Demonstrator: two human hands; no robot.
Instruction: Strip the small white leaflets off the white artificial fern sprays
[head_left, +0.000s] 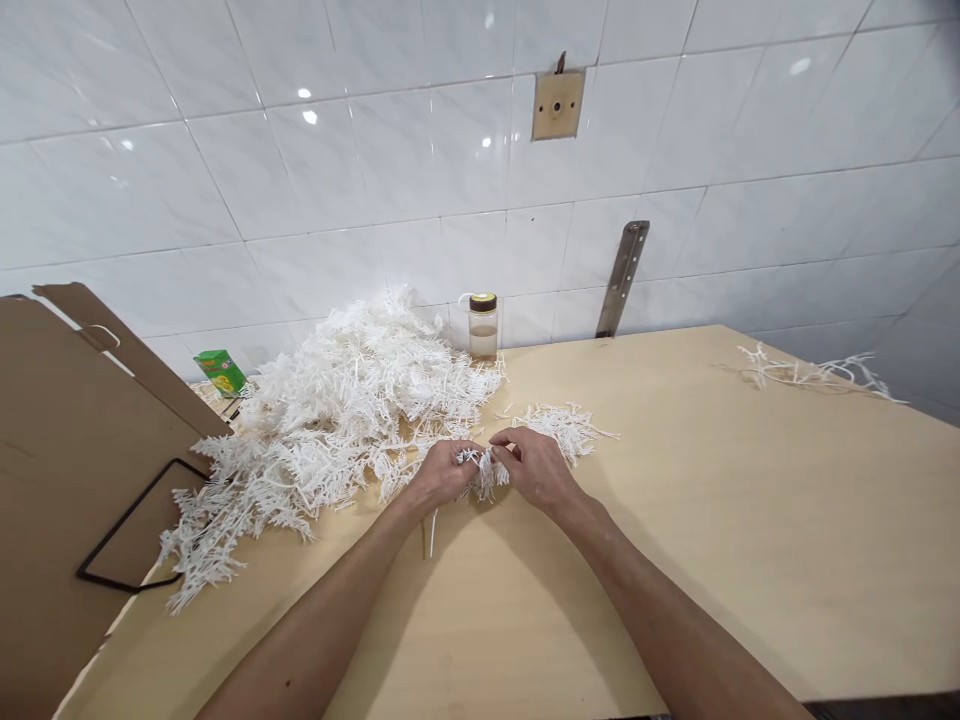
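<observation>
Close together above the table, my left hand and my right hand are both closed on one white feathery plastic sprig. Its frilly tips hang down between my fingers, and a thin white stem points down below my left hand. My right thumb and forefinger pinch at its upper edge; the exact grip is partly hidden. A large heap of similar white sprigs spreads to the left, near my left hand. Just behind my right hand lies a small pile of white pieces.
Behind the heap, a clear jar with a dark lid stands by the tiled wall. A green box and a cardboard panel are at left. Bare white stems lie on the table at far right; a metal strip leans behind.
</observation>
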